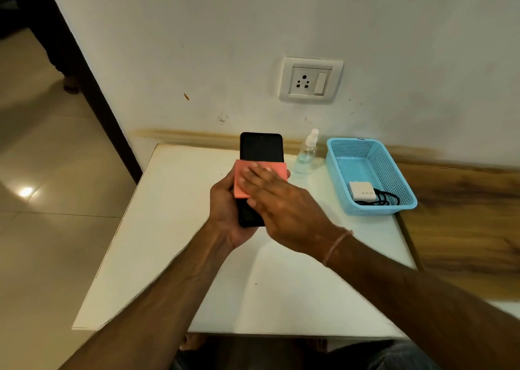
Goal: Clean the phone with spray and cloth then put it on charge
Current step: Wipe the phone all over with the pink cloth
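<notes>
A black phone (pixel 260 147) is held upright over the white table, screen towards me. My left hand (pixel 225 214) grips its lower half from the left and behind. A folded pink cloth (pixel 242 181) lies across the middle of the screen. My right hand (pixel 284 209) presses flat on that cloth, fingers stretched to the left. A clear spray bottle (pixel 306 155) with a white nozzle stands on the table just right of the phone. A white charger (pixel 362 191) with a black cable (pixel 385 199) lies in the blue basket (pixel 394 169).
A wall socket with a switch (pixel 310 80) sits on the white wall above the table (pixel 168 243). A wooden surface (pixel 464 217) adjoins the table on the right. Tiled floor lies to the left, beyond a dark door frame (pixel 84 68).
</notes>
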A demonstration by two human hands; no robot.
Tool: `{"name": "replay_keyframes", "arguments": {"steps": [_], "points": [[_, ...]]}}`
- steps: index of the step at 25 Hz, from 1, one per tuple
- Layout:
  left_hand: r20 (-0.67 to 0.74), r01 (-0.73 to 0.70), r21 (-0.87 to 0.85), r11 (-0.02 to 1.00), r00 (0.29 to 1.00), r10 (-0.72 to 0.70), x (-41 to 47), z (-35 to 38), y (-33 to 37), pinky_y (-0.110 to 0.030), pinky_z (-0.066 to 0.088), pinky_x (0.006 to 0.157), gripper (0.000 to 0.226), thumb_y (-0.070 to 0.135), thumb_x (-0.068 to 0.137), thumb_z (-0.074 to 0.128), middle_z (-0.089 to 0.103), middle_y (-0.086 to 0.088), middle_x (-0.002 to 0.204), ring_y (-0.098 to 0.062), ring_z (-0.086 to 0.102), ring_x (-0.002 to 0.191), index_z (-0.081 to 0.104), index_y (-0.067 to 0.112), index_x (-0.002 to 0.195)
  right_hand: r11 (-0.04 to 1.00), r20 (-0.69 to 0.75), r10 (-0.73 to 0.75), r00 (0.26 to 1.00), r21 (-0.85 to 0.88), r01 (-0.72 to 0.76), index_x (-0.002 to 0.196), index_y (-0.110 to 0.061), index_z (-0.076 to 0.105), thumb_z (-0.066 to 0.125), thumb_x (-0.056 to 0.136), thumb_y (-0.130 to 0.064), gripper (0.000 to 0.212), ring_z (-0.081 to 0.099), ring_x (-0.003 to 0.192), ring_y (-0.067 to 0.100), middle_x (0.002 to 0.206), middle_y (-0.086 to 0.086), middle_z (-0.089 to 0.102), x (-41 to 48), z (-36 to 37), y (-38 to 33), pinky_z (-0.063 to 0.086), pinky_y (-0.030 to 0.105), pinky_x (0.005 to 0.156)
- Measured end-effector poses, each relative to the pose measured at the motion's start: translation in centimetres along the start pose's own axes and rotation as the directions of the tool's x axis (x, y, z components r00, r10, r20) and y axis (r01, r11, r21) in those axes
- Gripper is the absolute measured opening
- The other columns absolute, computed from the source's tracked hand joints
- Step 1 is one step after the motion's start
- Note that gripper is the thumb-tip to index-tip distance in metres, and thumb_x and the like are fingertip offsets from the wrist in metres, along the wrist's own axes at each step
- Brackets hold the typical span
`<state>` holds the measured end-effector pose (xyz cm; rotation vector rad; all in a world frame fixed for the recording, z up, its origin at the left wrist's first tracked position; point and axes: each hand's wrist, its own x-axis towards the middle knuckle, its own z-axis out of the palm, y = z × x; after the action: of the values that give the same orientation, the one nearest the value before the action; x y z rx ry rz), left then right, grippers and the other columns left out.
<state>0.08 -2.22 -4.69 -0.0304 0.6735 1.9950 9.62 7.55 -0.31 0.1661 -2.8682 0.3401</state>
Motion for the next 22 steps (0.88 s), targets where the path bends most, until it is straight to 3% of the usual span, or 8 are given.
{"name": "replay_keyframes", "arguments": {"steps": [2,5,7,13,15,18,20,22], "points": [[-0.021,-0.034,0.002,0.999,0.999,0.034,0.0,0.1,0.0,-0.042,0.06,0.086,0.052,0.049,0.098,0.048,0.072,-0.015,0.118,-0.03,0.072,0.102,0.072,0.01,0.122,0.995,-0.066,0.045,0.997,-0.084,-0.051,0.141,-0.005,0.045,0.044,0.099,-0.016,0.043,0.032,0.142,0.026,0.149,0.013,0.04,0.1,-0.7,1.4,0.024,0.038,0.118],[-0.059,-0.063,0.024,0.998,0.996,0.064,0.1,0.3,-0.4,-0.041,0.059,0.088,0.044,0.046,0.099,0.049,0.073,-0.012,0.115,-0.029,0.073,0.097,0.076,0.015,0.115,0.961,-0.065,0.272,0.96,-0.038,-0.275,0.15,-0.011,0.024,0.032,0.105,-0.023,0.048,0.01,0.149,0.018,0.16,0.007,0.017,3.6,-1.5,2.5,0.003,0.03,0.121],[-0.068,-0.064,0.03,0.997,0.995,0.066,0.1,0.3,-0.5,-0.042,0.057,0.091,0.042,0.046,0.099,0.049,0.072,-0.012,0.12,-0.03,0.071,0.103,0.076,0.018,0.115,0.966,-0.069,0.256,0.964,-0.03,-0.259,0.152,-0.011,0.021,0.029,0.106,-0.024,0.049,0.003,0.15,0.018,0.161,0.006,0.013,5.3,-1.1,1.6,-0.004,0.027,0.119],[-0.016,-0.038,0.013,0.999,0.999,0.039,-0.2,0.1,0.3,-0.042,0.059,0.083,0.047,0.046,0.099,0.047,0.072,-0.013,0.118,-0.029,0.072,0.103,0.075,0.012,0.116,1.0,0.021,0.007,1.0,-0.008,-0.007,0.14,-0.01,0.048,0.044,0.1,-0.022,0.042,0.028,0.144,0.02,0.151,0.008,0.04,1.5,-1.7,0.8,0.023,0.033,0.118],[-0.011,-0.057,0.007,0.998,0.998,0.057,-0.1,0.3,0.1,-0.04,0.059,0.083,0.048,0.047,0.1,0.048,0.073,-0.012,0.113,-0.028,0.072,0.098,0.074,0.012,0.118,0.998,-0.035,0.06,0.998,-0.029,-0.061,0.138,-0.009,0.05,0.047,0.1,-0.018,0.04,0.032,0.143,0.02,0.149,0.007,0.042,1.5,-2.6,2.2,0.028,0.035,0.117],[-0.011,-0.085,0.034,0.996,0.996,0.085,0.1,0.4,-0.3,-0.037,0.059,0.082,0.046,0.046,0.101,0.046,0.075,-0.009,0.107,-0.026,0.073,0.094,0.077,0.015,0.112,0.967,-0.084,0.256,0.963,0.01,-0.256,0.147,-0.012,0.035,0.04,0.102,-0.017,0.045,0.017,0.148,0.016,0.157,0.004,0.027,3.2,-2.0,2.1,0.019,0.035,0.12],[-0.013,-0.081,0.052,0.995,0.997,0.082,0.0,0.3,-0.3,-0.038,0.059,0.083,0.046,0.047,0.101,0.045,0.075,-0.009,0.111,-0.026,0.072,0.1,0.077,0.017,0.112,0.954,-0.111,0.294,0.949,0.092,-0.285,0.146,-0.014,0.037,0.041,0.1,-0.011,0.047,0.016,0.148,0.016,0.157,0.001,0.027,3.7,-0.7,0.5,0.016,0.03,0.12],[-0.029,-0.073,0.06,0.996,0.997,0.075,0.0,0.2,-0.2,-0.043,0.055,0.094,0.046,0.046,0.1,0.046,0.07,-0.012,0.124,-0.03,0.068,0.113,0.073,0.015,0.121,0.95,-0.144,0.271,0.952,0.199,-0.24,0.141,-0.014,0.047,0.044,0.094,-0.001,0.048,0.023,0.146,0.016,0.153,0.002,0.037,3.1,0.4,-0.8,0.018,0.028,0.117]]}}
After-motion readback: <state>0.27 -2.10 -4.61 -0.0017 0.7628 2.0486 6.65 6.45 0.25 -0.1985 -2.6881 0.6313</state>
